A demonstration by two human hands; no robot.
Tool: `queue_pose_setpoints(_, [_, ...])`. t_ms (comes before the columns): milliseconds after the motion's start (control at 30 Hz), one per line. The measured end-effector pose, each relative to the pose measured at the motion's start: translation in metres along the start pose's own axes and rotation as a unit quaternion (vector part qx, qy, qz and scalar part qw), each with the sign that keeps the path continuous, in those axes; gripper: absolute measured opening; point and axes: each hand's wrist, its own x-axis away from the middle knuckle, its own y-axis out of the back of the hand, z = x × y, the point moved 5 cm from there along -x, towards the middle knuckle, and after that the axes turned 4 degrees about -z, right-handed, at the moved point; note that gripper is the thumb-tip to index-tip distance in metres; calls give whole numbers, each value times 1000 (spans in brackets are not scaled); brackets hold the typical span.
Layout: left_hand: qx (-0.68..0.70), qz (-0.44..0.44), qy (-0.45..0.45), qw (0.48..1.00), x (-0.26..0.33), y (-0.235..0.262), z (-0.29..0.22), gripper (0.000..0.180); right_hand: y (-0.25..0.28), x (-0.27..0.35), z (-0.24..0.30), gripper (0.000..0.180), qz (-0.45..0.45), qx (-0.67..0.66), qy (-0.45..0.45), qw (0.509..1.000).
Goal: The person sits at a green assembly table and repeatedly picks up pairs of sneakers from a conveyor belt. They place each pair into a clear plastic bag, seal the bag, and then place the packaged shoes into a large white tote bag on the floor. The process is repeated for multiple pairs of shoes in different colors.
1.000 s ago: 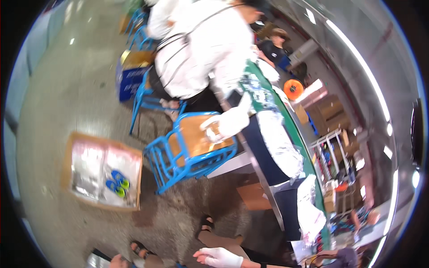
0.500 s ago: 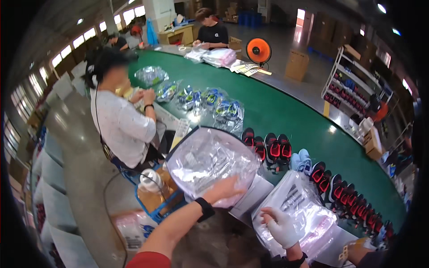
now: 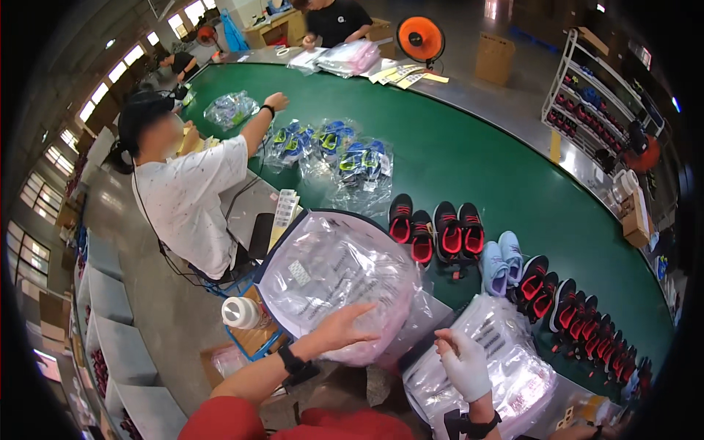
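Observation:
My left hand lies with stretched, spread fingers on a heap of clear plastic bags in a dark-rimmed tray. It is open. My right hand, in a white covering with bare fingertips, is over a second stack of clear bags. Its fingers are bent together; what they hold, if anything, is hidden. Just beyond the right stack stand a pair of light blue shoes and a row of black and red shoes.
A green table runs across ahead, bearing bagged blue shoes. A co-worker in a white shirt sits at left. A white-lidded container stands beside the left tray. Another person works across the table near an orange fan.
The co-worker at left has stretched an arm out over the green table. My head view has shifted. My left hand stays on the bags, and my right hand remains over its stack.

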Motion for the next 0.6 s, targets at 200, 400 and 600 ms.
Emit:
queue_pose_setpoints(200, [-161,-145,84,973,-18,74,57,65,-67,-26,6,34,30,17,-75,997])
queue_pose_setpoints(400, [-238,-232,110,937,-44,109,98,68,-115,-56,15,34,57,126,-21,990])
queue_pose_setpoints(600, [-231,-219,61,946,-36,97,107,44,-111,-70,25,31,64,169,-21,983])
